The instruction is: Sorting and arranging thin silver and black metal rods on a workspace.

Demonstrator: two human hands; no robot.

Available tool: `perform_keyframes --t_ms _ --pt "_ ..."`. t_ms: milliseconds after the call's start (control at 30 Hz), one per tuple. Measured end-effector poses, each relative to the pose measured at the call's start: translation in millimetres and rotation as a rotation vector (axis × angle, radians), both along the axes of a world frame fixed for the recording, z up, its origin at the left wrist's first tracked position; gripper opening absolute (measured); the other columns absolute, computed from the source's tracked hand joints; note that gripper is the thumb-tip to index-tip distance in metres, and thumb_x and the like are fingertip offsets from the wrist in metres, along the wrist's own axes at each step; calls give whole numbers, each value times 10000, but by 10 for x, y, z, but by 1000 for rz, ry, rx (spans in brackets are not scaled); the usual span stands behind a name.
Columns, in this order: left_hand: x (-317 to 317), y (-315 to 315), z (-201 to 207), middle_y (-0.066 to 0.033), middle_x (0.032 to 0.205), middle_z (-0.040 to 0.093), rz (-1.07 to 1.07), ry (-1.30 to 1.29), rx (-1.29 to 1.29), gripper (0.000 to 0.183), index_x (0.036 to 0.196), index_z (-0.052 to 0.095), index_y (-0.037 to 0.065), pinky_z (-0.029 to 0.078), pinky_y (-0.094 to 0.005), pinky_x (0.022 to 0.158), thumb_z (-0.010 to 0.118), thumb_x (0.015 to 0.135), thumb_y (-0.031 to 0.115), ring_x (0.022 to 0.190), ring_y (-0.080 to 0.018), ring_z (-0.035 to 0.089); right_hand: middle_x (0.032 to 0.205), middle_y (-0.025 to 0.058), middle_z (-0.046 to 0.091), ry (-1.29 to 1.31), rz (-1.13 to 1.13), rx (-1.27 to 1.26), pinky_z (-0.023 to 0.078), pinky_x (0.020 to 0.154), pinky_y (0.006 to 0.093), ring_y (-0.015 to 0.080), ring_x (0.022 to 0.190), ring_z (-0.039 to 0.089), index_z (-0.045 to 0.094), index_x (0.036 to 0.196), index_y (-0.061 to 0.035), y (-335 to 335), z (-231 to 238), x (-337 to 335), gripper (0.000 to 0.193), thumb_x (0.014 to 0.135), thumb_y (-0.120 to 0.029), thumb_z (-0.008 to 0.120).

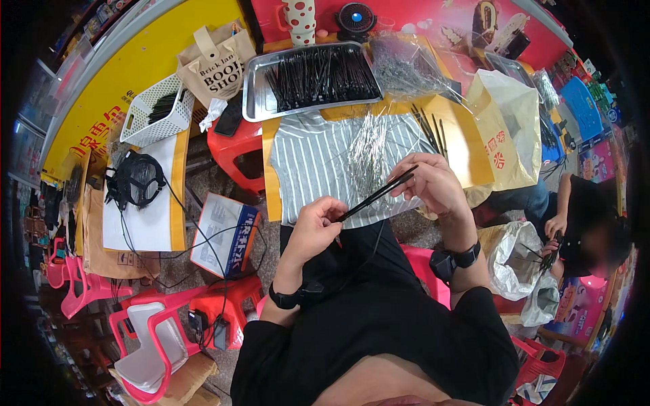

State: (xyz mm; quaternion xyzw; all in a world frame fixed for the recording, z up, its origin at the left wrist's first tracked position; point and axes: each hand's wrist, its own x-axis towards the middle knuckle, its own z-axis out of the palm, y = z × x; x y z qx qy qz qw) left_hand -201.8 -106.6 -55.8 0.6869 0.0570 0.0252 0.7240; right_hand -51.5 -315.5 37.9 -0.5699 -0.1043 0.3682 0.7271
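A thin bundle of long black strips (376, 195) stretches between my two hands, above the near edge of a grey-and-white striped cloth (305, 162). My left hand (317, 223) is closed round the lower left end. At the upper right end, my right hand (435, 184) pinches the strips between thumb and fingers. Just beyond them, a loose heap of thin silvery strands (369, 145) lies on the cloth. A few more black strips (433, 128) rest at the cloth's right side. The exact kind of strip cannot be made out.
At the table's back, a metal tray (254, 101) holds many black strips. A clear plastic bag (413, 64) and a cream paper bag (508, 128) stand right of it. Left are a white basket (139, 122) and black cables (139, 179). Another person (586, 223) handles dark strips at right.
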Motion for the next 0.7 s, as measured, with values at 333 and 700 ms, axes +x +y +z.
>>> perform_keyframes --t_ms 333,700 --pt "150 -122 231 -42 861 626 -326 141 -392 176 1021 582 -14 463 -213 652 609 850 16 745 -97 585 806 114 659 -133 27 -79 486 532 241 178 645 659 610 821 22 89 29 -88 148 843 -57 486" --pt "119 -240 10 -122 850 655 -254 177 -581 94 936 523 -2 488 -227 597 590 873 19 682 -169 658 793 85 667 -192 20 -169 451 516 216 139 655 655 632 845 1 78 25 -75 146 861 -110 538"
